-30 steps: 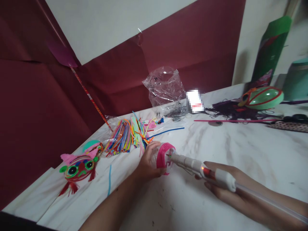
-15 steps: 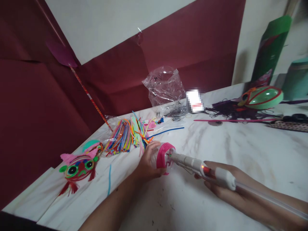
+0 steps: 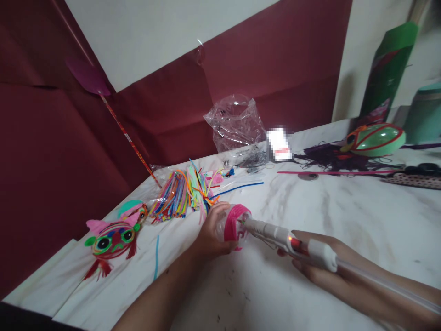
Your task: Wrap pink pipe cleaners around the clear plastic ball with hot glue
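My left hand is closed around a clear plastic piece, rounded like a cut bottle end, with a bright pink pipe cleaner band around it. In my right hand is a white hot glue gun with a small orange light lit and a clear glue stick sticking out of its back. The gun's nozzle points left and reaches the clear piece's near face; whether it touches the plastic is hard to tell. My right fingers are partly hidden beneath the gun.
Bundled colourful pipe cleaners lie beyond my left hand, with a decorated animal mask to the left. A clear plastic bag stands at the back. A green balloon-shaped craft and a dotted pouch sit at right.
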Available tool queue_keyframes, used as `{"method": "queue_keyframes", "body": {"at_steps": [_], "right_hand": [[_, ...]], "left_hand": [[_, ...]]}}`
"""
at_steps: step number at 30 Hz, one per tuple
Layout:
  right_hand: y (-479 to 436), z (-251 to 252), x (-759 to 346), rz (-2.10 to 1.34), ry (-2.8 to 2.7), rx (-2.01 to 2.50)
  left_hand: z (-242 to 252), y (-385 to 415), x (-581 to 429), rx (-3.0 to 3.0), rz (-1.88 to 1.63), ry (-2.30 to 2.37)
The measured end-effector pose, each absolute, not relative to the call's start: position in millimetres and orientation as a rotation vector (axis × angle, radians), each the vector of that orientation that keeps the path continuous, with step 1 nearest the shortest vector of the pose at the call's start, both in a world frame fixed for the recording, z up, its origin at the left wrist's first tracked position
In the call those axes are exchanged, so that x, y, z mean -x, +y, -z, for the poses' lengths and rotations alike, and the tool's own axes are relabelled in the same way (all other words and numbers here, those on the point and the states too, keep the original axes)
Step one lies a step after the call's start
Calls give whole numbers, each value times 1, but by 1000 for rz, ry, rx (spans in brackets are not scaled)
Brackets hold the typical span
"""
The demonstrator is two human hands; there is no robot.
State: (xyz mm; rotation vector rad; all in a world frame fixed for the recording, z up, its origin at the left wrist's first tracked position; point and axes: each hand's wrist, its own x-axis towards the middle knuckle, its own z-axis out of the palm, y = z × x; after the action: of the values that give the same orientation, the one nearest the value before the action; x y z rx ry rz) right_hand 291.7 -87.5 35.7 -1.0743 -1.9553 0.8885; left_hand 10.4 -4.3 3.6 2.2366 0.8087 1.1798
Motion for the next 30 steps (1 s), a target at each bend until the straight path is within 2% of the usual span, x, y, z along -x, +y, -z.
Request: {"method": "queue_keyframes", "body": {"at_steps": [30], "right_hand": [[-84, -25, -291, -899, -1895, 1068]], "left_hand": [[-3, -5, -8, -2239, -1167, 851]]}}
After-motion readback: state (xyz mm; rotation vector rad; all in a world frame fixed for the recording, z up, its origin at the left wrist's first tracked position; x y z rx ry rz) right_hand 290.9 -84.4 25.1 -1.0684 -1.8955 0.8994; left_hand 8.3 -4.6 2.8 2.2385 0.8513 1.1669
